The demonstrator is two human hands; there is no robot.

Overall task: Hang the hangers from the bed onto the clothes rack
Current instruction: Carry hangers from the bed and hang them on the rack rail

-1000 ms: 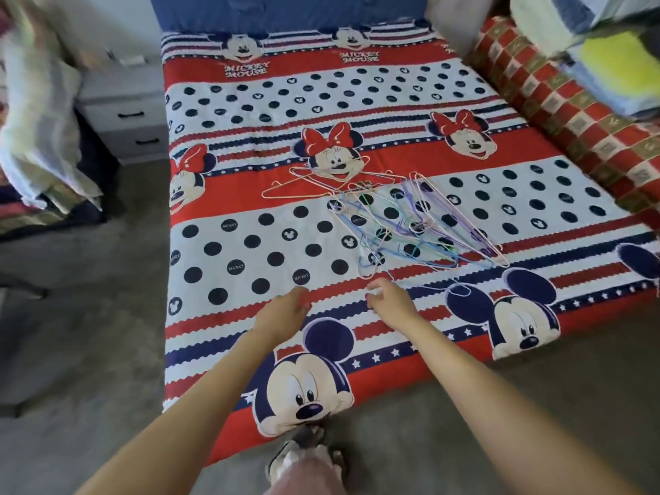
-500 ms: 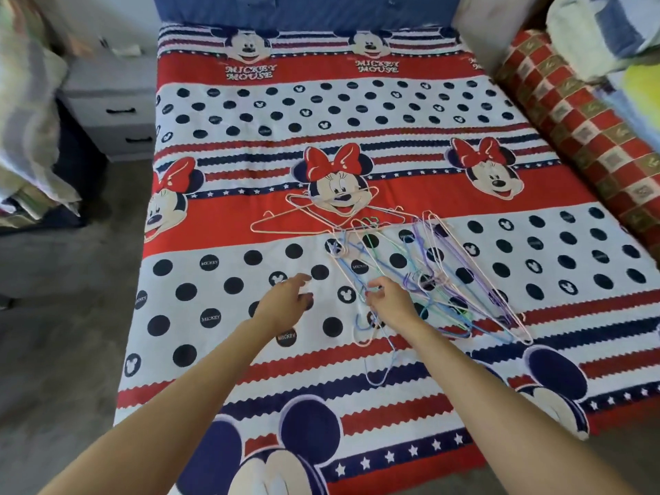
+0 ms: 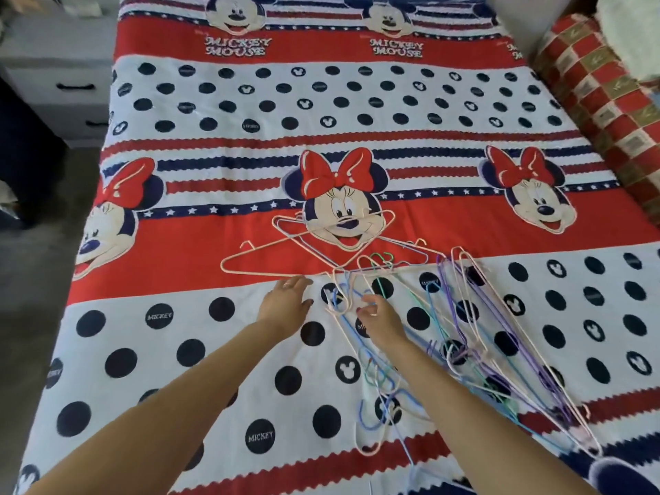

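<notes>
Reaching out over the bed, both bare forearms come in from the near edge, so the bed is the landmark for everything else. Nearest on it is the tail end of the hangers, a tangled pile of thin pink, blue, purple and green ones lying flat on the spotted white band, right of the bed's middle, with a few hooks trailing toward the near edge. The right hand sits on the pile's left side, fingers curled down at a pink hook and a blue one; looks like a pinch, but honestly I can't tell if it really has hold of either. The left hand is just beside it, further toward the bed's left, fingers straight and loosely spread, palm down, holding nothing, fingertips right at the bottom bar of a pink hanger. That hanger and another pink one lie on the red stripe past the hands, overlapping the printed Minnie face in the bed's middle. Further up the bed it's more dots, then the Mickey Mouse lettering near the head end. Off the bed's left side stands a grey dresser with dark handles, and along the bed's right side runs a red checked cushion.
</notes>
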